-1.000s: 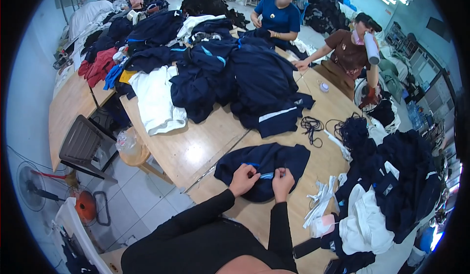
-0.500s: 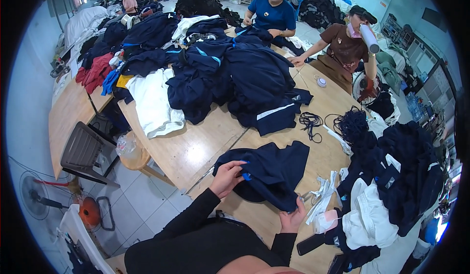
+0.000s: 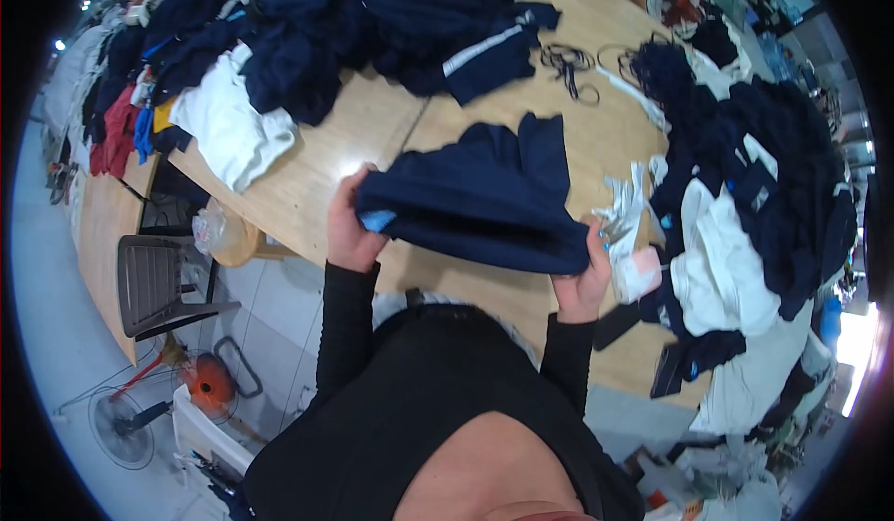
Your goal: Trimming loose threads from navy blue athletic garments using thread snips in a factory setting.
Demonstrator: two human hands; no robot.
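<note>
A dark navy garment (image 3: 480, 190) is stretched between my two hands above the wooden table (image 3: 377, 135). Its near edge gapes slightly, showing a dark inside, and its far part rests toward the tabletop. My left hand (image 3: 352, 228) grips the left end, beside a small light blue patch (image 3: 377, 220). At the right end, my right hand (image 3: 585, 274) pinches the edge with the thumb in front. The fingers behind the cloth are partly hidden. Which kind of garment it is cannot be made out.
Navy clothes (image 3: 372, 18) and a white garment (image 3: 233, 121) are heaped at the far left. Dark cords (image 3: 570, 65), white strips (image 3: 626, 209), a phone (image 3: 616, 325) and another pile (image 3: 782, 167) lie to the right. A grey chair (image 3: 154, 279) stands left.
My left hand has moved left and up to the garment's end, spreading it wider between both hands. My view has tipped downward, and the co-workers have mostly left the picture.
</note>
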